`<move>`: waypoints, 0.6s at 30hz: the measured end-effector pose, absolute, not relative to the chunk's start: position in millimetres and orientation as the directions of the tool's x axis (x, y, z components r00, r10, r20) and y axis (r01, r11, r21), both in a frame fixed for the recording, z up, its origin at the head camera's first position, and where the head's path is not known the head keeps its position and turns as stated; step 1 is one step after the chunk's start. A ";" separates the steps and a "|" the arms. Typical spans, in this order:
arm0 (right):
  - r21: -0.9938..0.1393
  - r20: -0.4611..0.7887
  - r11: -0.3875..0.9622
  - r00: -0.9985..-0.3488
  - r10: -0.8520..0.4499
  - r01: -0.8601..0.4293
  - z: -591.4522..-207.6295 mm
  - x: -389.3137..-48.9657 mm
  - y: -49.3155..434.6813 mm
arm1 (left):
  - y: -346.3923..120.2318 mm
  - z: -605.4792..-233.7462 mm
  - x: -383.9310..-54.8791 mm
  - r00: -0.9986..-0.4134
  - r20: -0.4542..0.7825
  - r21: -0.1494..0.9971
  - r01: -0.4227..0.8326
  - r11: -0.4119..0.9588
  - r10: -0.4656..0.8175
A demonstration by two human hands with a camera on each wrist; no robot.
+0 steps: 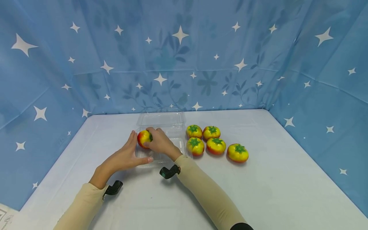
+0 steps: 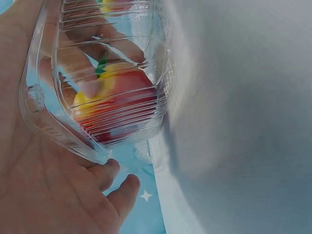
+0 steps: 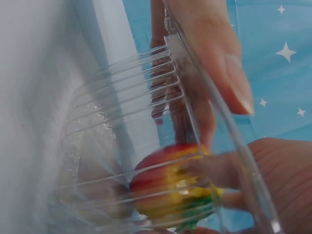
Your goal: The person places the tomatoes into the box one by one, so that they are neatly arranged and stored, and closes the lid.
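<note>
A clear plastic clamshell box (image 1: 175,135) lies on the table with its lid (image 1: 161,119) opened away to the back. My right hand (image 1: 162,142) reaches over the tray and pinches a yellow and red artificial persimmon (image 1: 143,138) with a green leafy top. That persimmon (image 2: 127,92) shows through the ribbed wall in the left wrist view. In the right wrist view, the persimmon (image 3: 163,180) sits low inside the tray wall. My left hand (image 1: 124,157) rests along the tray's left and near edges, its thumb and fingers spread.
To the right of the box, several more persimmons stand on the white table (image 1: 276,179): a group beside the box, including a front one (image 1: 216,146), and one (image 1: 237,153) apart farther right. A blue star-printed curtain (image 1: 184,64) encloses the back and sides.
</note>
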State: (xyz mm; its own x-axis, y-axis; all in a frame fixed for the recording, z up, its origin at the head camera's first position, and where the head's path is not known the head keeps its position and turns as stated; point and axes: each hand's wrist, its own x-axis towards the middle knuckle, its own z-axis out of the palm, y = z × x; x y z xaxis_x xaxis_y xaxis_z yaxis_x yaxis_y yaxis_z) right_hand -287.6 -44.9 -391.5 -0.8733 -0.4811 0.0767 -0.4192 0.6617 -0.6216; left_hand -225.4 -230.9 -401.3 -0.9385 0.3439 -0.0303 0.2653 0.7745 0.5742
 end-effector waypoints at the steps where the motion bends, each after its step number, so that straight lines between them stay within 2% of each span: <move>1: -0.621 0.075 0.663 -0.873 -0.481 -0.419 -391.7 -287.7 -44.9 | -230.6 -401.2 -225.3 -0.938 -0.026 0.573 0.270 0.774 0.347; 18: -0.652 0.053 0.645 -0.873 -0.484 -0.397 -380.0 -287.9 -34.7 | -228.9 -398.0 -224.0 -0.940 -0.042 0.563 0.259 0.785 0.340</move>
State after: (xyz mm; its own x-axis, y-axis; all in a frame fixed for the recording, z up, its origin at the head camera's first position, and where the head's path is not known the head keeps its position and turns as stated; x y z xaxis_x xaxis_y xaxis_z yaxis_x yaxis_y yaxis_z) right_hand -287.9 -34.7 -380.0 -0.8735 -0.4839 0.0535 -0.3975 0.6454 -0.6523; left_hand -224.0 -228.9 -398.0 -0.9395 0.3399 -0.0419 0.2588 0.7848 0.5631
